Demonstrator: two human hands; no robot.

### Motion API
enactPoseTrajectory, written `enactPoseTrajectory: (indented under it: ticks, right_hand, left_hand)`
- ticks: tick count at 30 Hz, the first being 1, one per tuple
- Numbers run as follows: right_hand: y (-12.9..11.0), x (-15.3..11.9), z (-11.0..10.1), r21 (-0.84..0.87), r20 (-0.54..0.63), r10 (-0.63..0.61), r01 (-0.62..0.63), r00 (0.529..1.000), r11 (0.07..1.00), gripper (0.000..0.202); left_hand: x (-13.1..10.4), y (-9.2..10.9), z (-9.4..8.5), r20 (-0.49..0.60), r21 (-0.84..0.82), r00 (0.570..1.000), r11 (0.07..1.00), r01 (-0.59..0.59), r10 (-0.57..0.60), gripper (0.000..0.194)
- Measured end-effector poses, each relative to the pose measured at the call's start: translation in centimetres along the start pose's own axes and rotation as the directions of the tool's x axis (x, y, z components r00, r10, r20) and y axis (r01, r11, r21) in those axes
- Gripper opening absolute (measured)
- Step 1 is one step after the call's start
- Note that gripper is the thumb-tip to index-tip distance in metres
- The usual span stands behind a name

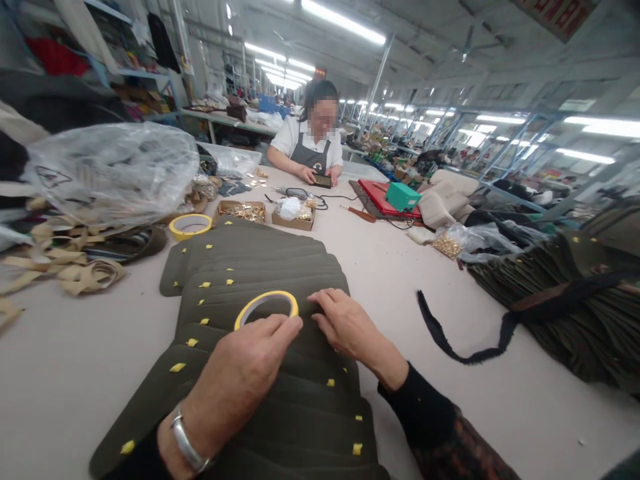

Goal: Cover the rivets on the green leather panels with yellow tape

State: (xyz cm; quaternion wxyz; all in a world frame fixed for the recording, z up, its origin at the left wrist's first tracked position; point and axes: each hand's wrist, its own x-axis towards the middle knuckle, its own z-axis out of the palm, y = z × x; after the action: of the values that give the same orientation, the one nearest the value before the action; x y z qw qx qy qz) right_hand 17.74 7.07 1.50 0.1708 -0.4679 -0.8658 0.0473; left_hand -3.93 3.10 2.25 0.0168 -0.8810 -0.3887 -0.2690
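Note:
Overlapping dark olive fabric pieces [300,400] lie in a fanned row down the middle of the table, with small yellow tape bits along both sides. My left hand [240,380], a silver bracelet on its wrist, grips a roll of yellow tape [267,299] upright above the fabric. Just right of the roll, my right hand [345,327] hovers over or rests on the pieces, its thumb and index finger apart near the roll. Nothing shows between those fingertips.
A second yellow tape roll [191,227] lies beyond the fabric, near boxes of gold metal parts [243,212]. Left are beige strips [90,275] and a plastic bag [115,173]. Right is a stacked olive bundle [565,313] with a black strap. A person [313,143] works opposite.

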Motion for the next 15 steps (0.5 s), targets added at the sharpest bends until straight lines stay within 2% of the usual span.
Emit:
enactPoseTrajectory:
  ticks: [2, 3, 5, 8, 11, 14, 15]
  right_hand:
    - [-0.7, 1.6, 0.2, -0.071, 0.06, -0.05, 0.055, 0.997, 0.996, 0.035]
    - [-1.0, 2.2, 0.3, -0.107, 0.086, -0.06, 0.069, 0.994, 0.992, 0.037]
    - [-1.4, 3.2, 0.6, -0.162, 0.125, -0.079, 0.099, 0.989, 0.982, 0.035]
    - [-1.8, 4.1, 1.0, -0.198, 0.151, -0.109, 0.138, 0.982, 0.97, 0.032]
    - [-2.2, 4.6, 1.2, -0.213, 0.162, -0.094, 0.128, 0.982, 0.969, 0.033]
    - [-2.5, 4.8, 1.2, -0.197, 0.164, -0.057, 0.089, 0.985, 0.976, 0.03]
    - [-2.5, 4.8, 1.2, -0.181, 0.162, -0.045, 0.074, 0.986, 0.981, 0.029]
  left_hand:
    - [-1.4, -1.7, -2.0, -0.057, 0.078, 0.998, 0.996, 0.031, -0.027, 0.031]
    - [-2.3, -2.6, -2.9, -0.053, 0.135, 0.997, 0.988, 0.069, -0.062, 0.037]
    - [-4.5, -4.7, -4.4, -0.005, 0.263, 0.984, 0.95, 0.171, -0.176, 0.046]
    - [-8.3, -6.7, -5.8, 0.054, 0.376, 0.939, 0.879, 0.295, -0.339, 0.046]
    - [-12.2, -6.0, -6.6, 0.017, 0.373, 0.92, 0.856, 0.359, -0.393, 0.05]
    - [-16.2, -2.9, -6.5, -0.023, 0.307, 0.916, 0.869, 0.388, -0.401, 0.067]
    - [-17.5, -1.7, -6.2, 0.004, 0.297, 0.905, 0.865, 0.405, -0.425, 0.071]
